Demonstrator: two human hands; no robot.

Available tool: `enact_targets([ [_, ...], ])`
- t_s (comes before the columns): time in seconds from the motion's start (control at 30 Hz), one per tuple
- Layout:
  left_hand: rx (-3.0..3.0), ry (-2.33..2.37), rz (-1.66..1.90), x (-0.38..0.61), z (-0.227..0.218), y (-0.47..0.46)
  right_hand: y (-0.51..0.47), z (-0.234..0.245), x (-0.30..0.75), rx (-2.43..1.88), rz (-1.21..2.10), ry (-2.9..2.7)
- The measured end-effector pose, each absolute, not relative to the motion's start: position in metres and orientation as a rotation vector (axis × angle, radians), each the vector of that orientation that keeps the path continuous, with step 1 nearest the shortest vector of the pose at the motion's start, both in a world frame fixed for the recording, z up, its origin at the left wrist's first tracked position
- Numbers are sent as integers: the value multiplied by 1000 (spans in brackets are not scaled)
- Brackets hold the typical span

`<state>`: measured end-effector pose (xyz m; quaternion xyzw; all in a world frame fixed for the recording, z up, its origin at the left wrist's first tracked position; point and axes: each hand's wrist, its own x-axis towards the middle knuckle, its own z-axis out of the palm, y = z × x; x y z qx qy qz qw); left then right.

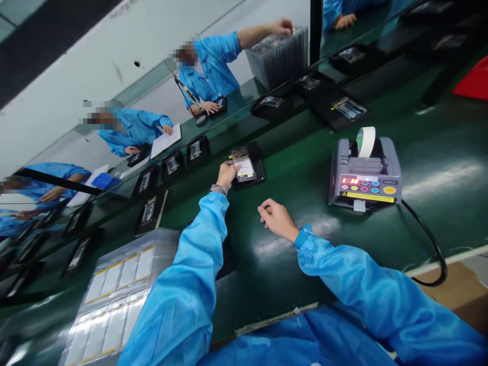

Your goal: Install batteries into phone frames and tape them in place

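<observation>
At right on the green bench [297,168]: one grey tape dispenser [364,173], carrying a roll of pale tape [366,142]; lit red display [349,181], appearing to read "E 38"; coloured round buttons, the largest yellow; yellow strip [368,196] along the lower front with a warning triangle at its left end, its wording too small to read; small dark badge above the yellow button, brand not legible. At centre: one flat electronic unit [246,169] with a whitish face bearing faint print, unreadable, lying on a black tray [259,165]. Left hand [226,174]: closed on the near left edge of the unit, thumb over its face; dark band at the wrist. Right hand [277,217]: fingers loosely curled, thumb close to the index finger, well apart from the unit and between it and the dispenser; whether anything small sits between the fingertips cannot be told. At lower left: clear plastic container [163,239] with rows of white rectangular pieces [97,284], yellow along their ends, no lettering readable.
</observation>
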<state>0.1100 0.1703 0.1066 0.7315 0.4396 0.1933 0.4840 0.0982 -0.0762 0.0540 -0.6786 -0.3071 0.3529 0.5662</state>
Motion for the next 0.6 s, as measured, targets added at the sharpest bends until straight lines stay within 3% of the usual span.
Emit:
enact_targets([
  [0.3,2155,1162,344,132,108,201,-74,45,101,-1692,786,-868],
  [0.6,2329,1318,571,-20,156,221,-80,46,102,-1670,769,-829],
])
